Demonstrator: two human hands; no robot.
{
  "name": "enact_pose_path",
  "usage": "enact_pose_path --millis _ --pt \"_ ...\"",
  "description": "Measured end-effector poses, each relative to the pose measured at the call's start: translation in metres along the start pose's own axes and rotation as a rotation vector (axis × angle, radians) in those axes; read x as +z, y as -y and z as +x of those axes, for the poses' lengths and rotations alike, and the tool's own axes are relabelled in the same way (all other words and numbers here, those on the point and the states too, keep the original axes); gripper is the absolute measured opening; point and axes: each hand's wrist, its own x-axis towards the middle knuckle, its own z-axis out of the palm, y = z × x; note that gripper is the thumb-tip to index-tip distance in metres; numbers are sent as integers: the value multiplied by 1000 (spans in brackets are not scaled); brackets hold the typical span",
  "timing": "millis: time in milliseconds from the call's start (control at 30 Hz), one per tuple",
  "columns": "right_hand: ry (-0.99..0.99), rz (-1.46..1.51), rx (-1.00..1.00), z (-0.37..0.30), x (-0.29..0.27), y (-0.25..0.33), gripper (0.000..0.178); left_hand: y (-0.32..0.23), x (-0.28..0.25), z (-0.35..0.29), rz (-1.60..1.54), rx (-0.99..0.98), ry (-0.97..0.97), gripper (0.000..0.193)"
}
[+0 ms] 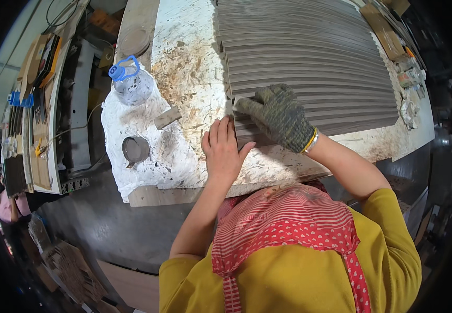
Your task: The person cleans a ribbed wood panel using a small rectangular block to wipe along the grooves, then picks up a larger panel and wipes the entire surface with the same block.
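Wood-grain grey-brown strips [309,68] lie side by side in a wide stack on the worktable. My bare left hand [223,152] lies flat at the near left corner of the stack. Its fingers are stretched out and its thumb is spread along the near edge. On my right hand [282,116] is a dark grey-green knit glove with a yellow cuff. That hand rests on the nearest strips by their left ends, fingers curled and closed. Something small and pale shows by its fingertips; its kind is hidden.
Left of the strips, a stained white cloth [116,125] carries a clear jug [134,88] with a blue cap, a grey block [167,118] and a small cup [135,149] of grey stuff. A glass jar [409,78] stands at the right edge. Shelving [48,104] is at far left.
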Motion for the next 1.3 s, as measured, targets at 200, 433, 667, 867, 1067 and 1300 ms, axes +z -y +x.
enact_pose_path --millis 200,433,667,867,1067,1300 --pt "-10 -9 -37 -6 4 -5 69 0 1 1 12 3 31 74" --pt "-201 -10 -36 -1 5 2 42 4 1 0 -32 5 69 73" --pt "-284 102 0 -4 -3 7 44 0 -4 3 -83 34 34 71" --pt "-291 65 268 -3 10 -36 32 3 -6 7 -104 54 1 73" --pt "-214 61 213 14 5 -18 24 2 -8 5 -101 46 31 73" --pt "-197 78 68 20 4 -23 32 0 -8 5 -110 59 17 71"
